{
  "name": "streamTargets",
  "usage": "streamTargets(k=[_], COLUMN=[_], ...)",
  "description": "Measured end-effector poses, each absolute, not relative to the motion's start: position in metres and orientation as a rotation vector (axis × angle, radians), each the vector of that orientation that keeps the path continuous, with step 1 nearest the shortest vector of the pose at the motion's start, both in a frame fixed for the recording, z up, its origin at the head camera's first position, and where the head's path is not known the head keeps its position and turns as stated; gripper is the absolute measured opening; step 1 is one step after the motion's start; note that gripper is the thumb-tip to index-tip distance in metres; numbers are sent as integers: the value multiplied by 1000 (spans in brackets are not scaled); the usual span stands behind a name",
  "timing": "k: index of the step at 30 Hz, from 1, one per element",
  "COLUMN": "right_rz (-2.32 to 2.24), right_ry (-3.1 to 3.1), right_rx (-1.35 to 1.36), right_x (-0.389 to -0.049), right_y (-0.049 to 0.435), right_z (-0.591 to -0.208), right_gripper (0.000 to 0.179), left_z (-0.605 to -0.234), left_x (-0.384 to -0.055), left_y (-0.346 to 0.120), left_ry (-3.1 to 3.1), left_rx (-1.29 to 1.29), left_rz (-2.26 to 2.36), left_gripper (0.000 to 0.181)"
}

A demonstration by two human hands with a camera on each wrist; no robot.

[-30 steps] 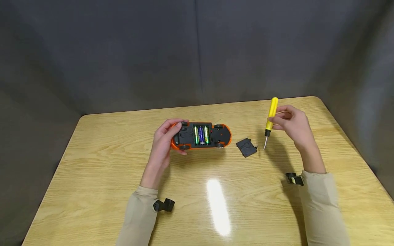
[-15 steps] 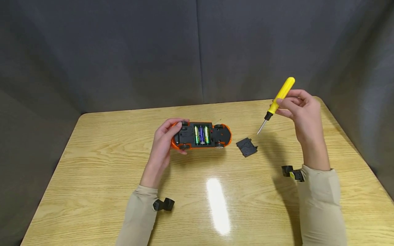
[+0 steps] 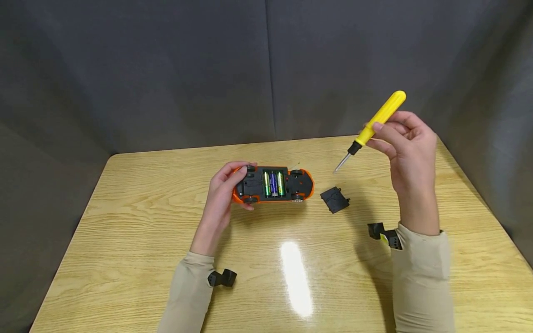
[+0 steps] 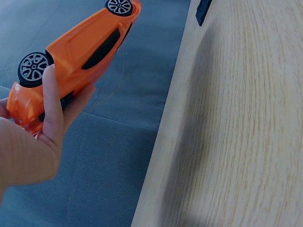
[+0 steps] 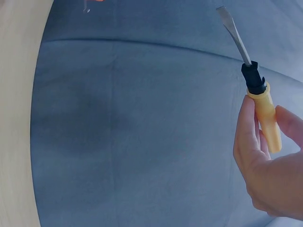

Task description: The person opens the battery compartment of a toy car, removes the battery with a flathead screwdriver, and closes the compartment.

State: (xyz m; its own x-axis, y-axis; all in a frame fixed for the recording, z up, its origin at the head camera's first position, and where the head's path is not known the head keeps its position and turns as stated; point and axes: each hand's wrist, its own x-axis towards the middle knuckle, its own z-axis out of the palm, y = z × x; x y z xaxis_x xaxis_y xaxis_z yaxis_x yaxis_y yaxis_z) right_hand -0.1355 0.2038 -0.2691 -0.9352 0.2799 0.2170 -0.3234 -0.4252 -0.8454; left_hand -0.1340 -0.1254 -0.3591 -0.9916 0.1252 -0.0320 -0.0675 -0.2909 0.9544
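Note:
An orange toy car (image 3: 254, 185) is held by my left hand (image 3: 222, 194) around its left end, underside facing the head camera. Three batteries (image 3: 273, 184), green at the sides and purple in the middle, lie in its uncovered compartment. The left wrist view shows the car's orange side and two wheels, with fingers along the body. My right hand (image 3: 410, 148) pinches a screwdriver (image 3: 385, 111) by its yellow handle. The metal shaft points down and left, and a flat tip shows in the right wrist view. A black battery cover (image 3: 335, 200) rests on the table between the two hands.
The wooden table (image 3: 137, 240) has a dark grey curtain (image 3: 187, 69) behind it and at both sides. A thin wire stands out from the car near its right wheels. Black wrist cameras (image 3: 222, 277) are strapped at both sleeves.
My right hand has lifted the screwdriver up from beside the cover, and its tip has swung left toward the car. The left hand and car stay nearly still.

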Motion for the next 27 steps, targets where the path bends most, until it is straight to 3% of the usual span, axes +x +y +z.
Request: streamTargets(k=[27], right_rz=[2439], right_ry=[-1419], right_rx=[157], right_x=[-141], right_y=[157], right_z=[-272], right_gripper=[16], left_z=[-359], left_x=[-133], left_y=[-121], left_ry=[1793], left_rx=[82], left_rz=[2431], left_gripper=[22])
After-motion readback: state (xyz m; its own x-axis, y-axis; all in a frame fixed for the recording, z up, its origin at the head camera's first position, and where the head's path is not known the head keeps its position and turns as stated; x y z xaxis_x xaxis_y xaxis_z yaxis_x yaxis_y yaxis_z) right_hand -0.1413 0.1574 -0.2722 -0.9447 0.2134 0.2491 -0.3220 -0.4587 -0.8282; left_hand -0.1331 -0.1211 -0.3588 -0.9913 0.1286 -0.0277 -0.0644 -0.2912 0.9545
